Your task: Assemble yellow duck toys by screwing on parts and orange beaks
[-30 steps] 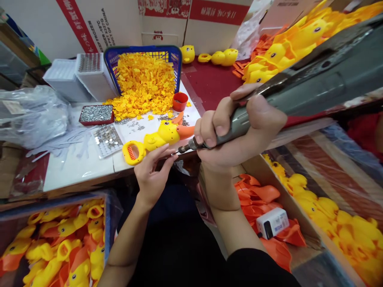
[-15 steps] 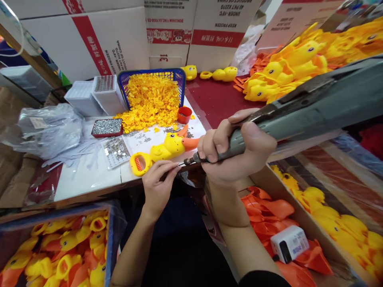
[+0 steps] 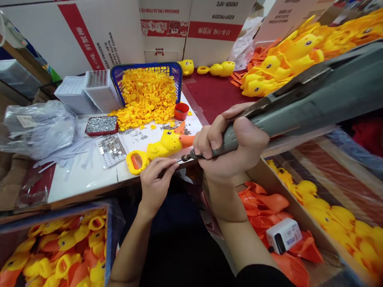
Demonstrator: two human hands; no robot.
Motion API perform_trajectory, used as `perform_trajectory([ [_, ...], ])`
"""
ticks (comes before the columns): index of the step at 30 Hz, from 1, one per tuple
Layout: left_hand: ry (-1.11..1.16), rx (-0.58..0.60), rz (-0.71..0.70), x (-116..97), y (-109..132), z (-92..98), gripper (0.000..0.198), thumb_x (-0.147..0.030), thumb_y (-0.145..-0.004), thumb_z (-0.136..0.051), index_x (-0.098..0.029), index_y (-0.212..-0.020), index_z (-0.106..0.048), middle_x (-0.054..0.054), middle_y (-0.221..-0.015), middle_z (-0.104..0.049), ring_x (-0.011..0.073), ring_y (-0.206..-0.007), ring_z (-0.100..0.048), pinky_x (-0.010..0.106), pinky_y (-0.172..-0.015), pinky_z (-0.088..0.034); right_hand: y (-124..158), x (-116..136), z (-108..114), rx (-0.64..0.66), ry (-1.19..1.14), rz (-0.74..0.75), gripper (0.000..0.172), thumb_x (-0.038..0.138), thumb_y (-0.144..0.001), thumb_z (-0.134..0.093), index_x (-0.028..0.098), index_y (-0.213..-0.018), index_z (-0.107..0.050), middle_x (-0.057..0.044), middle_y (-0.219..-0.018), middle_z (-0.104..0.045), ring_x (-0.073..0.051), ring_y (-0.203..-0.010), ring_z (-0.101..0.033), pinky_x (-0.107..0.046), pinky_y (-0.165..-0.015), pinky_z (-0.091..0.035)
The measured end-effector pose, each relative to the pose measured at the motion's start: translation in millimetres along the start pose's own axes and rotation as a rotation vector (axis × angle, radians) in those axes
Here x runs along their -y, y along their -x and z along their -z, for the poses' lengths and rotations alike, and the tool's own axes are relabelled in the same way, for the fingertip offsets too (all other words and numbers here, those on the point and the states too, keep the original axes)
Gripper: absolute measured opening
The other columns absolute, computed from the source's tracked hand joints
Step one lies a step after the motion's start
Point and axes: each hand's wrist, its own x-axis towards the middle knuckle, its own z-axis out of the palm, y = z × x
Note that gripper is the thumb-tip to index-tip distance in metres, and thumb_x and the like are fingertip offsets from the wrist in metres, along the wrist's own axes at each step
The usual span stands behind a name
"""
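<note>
My right hand [image 3: 230, 149] is wrapped round a grey electric screwdriver [image 3: 299, 101], whose bit tip [image 3: 183, 158] points left at table-edge height. My left hand [image 3: 155, 179] pinches its fingertips together right at that tip, holding something too small to make out, likely a screw. Just behind both hands lies a yellow duck-head toy [image 3: 160, 148] with an orange beak and a ring handle, on the white table [image 3: 80, 175].
A blue basket [image 3: 176, 73] spills small yellow parts. Red tray of screws [image 3: 101, 124], a small red cup [image 3: 181, 111], white boxes [image 3: 89, 89] and cardboard boxes [image 3: 113, 32] stand behind. Bins of yellow ducks [image 3: 60, 251] and orange beaks [image 3: 269, 207] flank my lap.
The hands have stayed together at the screwdriver tip; only the camera view has shifted slightly. The duck toy has not moved.
</note>
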Motion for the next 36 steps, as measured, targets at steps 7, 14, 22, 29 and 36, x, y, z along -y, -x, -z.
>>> perform_trajectory([
  [7, -0.22, 0.015, -0.067, 37.2, -50.3, 11.9, 0.022, -0.019, -0.089, -0.075, -0.022, -0.11, -0.079, 0.004, -0.092, -0.082, 0.0181, -0.082, -0.076, 0.033, -0.082, -0.062, -18.1, -14.1, 2.8, -0.075, 0.015, 0.062, 0.031, 0.056, -0.086, -0.069, 0.031, -0.081, -0.052, 0.011, -0.046, -0.029, -0.009, -0.03, -0.023, -0.027, -0.034, -0.025],
  [14, 0.079, 0.169, 0.201, 71.3, -96.2, -40.7, 0.011, -0.013, -0.081, -0.075, -0.021, -0.086, -0.081, 0.003, -0.089, -0.083, 0.0187, -0.084, -0.078, 0.034, -0.086, -0.064, -46.0, -73.6, 15.1, -0.064, 0.055, -0.006, 0.041, 0.064, -0.072, -0.078, 0.031, -0.079, -0.055, 0.011, -0.045, -0.036, -0.008, -0.037, -0.027, -0.031, -0.039, -0.034],
  [22, 0.179, 0.162, 0.343, 76.9, -89.9, -41.5, 0.006, -0.019, -0.079, -0.079, -0.022, -0.084, -0.083, 0.004, -0.09, -0.083, 0.0208, -0.087, -0.079, 0.038, -0.09, -0.064, -45.3, -79.9, 22.1, 0.065, 0.109, -0.108, 0.038, 0.063, -0.077, -0.074, 0.032, -0.082, -0.054, 0.01, -0.046, -0.04, -0.011, -0.038, -0.033, -0.033, -0.041, -0.035],
  [29, 0.122, 0.18, 0.273, 74.2, -88.9, -42.2, 0.008, -0.02, -0.082, -0.076, -0.024, -0.084, -0.083, 0.002, -0.089, -0.083, 0.0201, -0.085, -0.079, 0.036, -0.087, -0.064, -47.2, -79.4, 15.0, -0.026, 0.157, -0.101, 0.036, 0.059, -0.083, -0.072, 0.029, -0.077, -0.053, 0.011, -0.047, -0.033, -0.009, -0.033, -0.03, -0.029, -0.037, -0.029],
  [36, 0.021, 0.172, 0.228, 72.3, -85.8, -38.8, 0.011, -0.018, -0.083, -0.077, -0.026, -0.084, -0.084, 0.0, -0.089, -0.084, 0.0213, -0.086, -0.079, 0.035, -0.085, -0.061, -45.2, -80.4, 13.4, 0.04, 0.212, -0.154, 0.044, 0.059, -0.082, -0.076, 0.026, -0.072, -0.048, 0.01, -0.047, -0.035, -0.008, -0.037, -0.035, -0.027, -0.037, -0.035],
])
